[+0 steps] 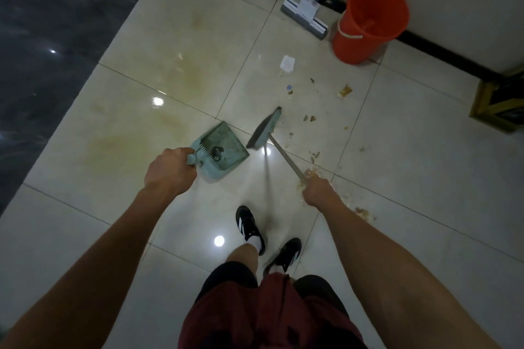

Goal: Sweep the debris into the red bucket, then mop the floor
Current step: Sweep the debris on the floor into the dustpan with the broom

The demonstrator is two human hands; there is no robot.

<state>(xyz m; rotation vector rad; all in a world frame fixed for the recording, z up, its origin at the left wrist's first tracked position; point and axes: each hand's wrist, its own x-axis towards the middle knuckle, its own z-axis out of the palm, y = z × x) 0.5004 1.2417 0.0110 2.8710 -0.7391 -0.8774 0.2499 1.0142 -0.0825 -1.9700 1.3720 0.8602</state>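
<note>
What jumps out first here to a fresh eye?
The red bucket by the far wall, with the white mop beside it. Centre frame, the left hand holds a dustpan and the right hand a broom. Debris lies scattered right of the broom.

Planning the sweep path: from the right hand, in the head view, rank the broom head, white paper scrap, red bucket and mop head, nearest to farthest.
From the right hand:
1. Broom head, ahead and left.
2. White paper scrap, farther ahead.
3. Red bucket by the wall and mop head beside it: too close to call.
</note>
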